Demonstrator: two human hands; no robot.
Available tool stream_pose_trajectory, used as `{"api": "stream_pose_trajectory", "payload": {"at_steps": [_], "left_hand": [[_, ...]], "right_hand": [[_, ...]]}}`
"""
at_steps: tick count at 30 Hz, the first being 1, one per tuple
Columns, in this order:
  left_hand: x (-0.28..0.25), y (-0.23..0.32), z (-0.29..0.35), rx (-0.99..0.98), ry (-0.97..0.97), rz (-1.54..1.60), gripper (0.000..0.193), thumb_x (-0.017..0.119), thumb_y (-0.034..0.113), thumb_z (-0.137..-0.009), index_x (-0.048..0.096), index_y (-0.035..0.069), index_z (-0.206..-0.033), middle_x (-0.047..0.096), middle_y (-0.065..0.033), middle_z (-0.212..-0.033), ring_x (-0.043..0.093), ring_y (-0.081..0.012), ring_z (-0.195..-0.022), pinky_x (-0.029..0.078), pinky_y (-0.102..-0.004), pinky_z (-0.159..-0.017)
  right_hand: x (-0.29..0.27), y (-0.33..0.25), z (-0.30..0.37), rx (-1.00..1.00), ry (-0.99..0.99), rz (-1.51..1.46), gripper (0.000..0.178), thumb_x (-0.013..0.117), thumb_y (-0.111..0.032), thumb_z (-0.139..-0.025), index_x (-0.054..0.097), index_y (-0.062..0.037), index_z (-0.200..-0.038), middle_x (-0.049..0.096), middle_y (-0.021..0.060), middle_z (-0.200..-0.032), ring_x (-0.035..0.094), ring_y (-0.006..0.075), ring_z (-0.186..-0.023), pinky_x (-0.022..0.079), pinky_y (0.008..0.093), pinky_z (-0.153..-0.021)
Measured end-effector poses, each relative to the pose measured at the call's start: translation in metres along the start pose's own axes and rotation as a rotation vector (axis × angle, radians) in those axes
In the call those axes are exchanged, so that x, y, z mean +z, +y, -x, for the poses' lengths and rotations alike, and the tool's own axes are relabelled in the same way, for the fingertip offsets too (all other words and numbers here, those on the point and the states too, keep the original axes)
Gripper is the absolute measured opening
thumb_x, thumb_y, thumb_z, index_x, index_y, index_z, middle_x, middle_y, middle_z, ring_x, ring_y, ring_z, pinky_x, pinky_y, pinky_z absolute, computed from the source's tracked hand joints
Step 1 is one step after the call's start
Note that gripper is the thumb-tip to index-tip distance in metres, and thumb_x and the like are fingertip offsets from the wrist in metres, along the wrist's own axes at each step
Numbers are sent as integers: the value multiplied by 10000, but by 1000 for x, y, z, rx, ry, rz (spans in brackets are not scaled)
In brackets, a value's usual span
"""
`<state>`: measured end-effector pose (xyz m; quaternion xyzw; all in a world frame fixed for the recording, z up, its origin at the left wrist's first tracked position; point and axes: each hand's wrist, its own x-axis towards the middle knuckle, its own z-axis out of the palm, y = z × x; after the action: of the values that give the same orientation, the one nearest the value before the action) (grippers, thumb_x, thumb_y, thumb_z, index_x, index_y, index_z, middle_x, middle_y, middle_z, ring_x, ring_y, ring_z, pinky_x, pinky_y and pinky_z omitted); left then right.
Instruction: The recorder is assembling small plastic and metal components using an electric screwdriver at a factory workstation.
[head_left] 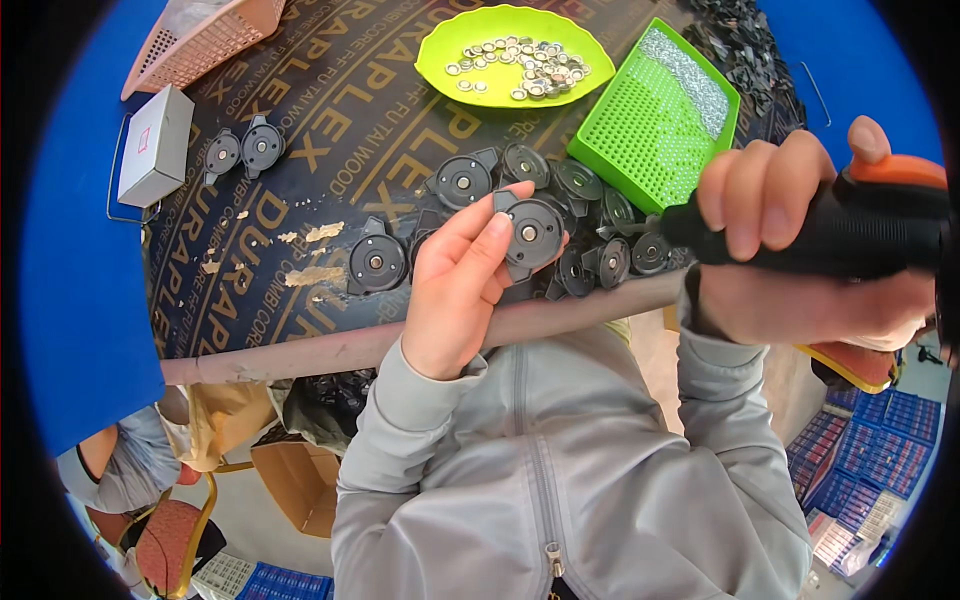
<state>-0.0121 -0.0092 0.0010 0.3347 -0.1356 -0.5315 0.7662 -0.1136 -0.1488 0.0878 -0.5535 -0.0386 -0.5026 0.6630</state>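
My left hand (462,275) pinches a round black plastic part (537,232) with a pale metal centre and a protruding tab, thumb on top, held just above the near table edge. My right hand (790,230) is wrapped round a black and orange power screwdriver (850,225), whose nose points left toward the parts. Several like black parts lie behind and beside my left hand, among them one at its left (378,262) and one beyond it (465,182). The screwdriver's tip is partly hidden among the parts near the green tray.
A lime-green bowl (440,75) holds several small metal discs. Beside it, a green perforated tray (620,140) contains many tiny silvery pieces. Dark scraps (735,50) pile up behind. At left stand a white box (155,150), a pink basket (190,45) and two more black parts (263,147).
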Motion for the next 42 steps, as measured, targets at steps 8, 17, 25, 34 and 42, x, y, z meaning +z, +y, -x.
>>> {"api": "stream_pose_trajectory", "payload": {"at_steps": [8,17,25,34,42], "left_hand": [[-1,-1,0,-6,26,-11,330,406,146,-924,429,-11,-1214,586,-73,-1008,581,-134,-899,465,-226,-740],[-5,-2,1,-19,32,-18,320,439,154,-915,462,24,-1206,593,-17,-957,562,-60,-817,436,-170,-654],[-5,-3,0,-15,44,-66,305,466,140,-900,486,37,-1187,586,25,-934,518,-6,-744,394,-139,-587],[-6,-2,-1,-33,43,-75,299,482,112,-887,494,36,-1176,585,37,-885,473,3,-666,371,-144,-546],[-4,-1,0,-37,49,-35,298,477,81,-883,490,29,-1177,586,31,-890,493,0,-692,379,-141,-556]], "right_hand": [[22,16,3,13,-104,16,765,429,-728,-707,414,-87,-1124,423,19,-603,361,114,-459,302,266,-475],[11,12,5,21,-206,24,770,424,-732,-706,411,-87,-1128,421,18,-601,360,113,-453,302,265,-468],[19,22,5,15,-293,32,776,419,-735,-706,409,-87,-1131,419,18,-599,360,113,-448,303,265,-462],[15,24,1,7,-387,46,781,414,-739,-705,406,-87,-1136,417,17,-597,359,112,-442,303,264,-456],[10,24,0,0,-470,62,786,409,-742,-704,403,-87,-1139,415,17,-595,359,112,-437,303,264,-450]]}}
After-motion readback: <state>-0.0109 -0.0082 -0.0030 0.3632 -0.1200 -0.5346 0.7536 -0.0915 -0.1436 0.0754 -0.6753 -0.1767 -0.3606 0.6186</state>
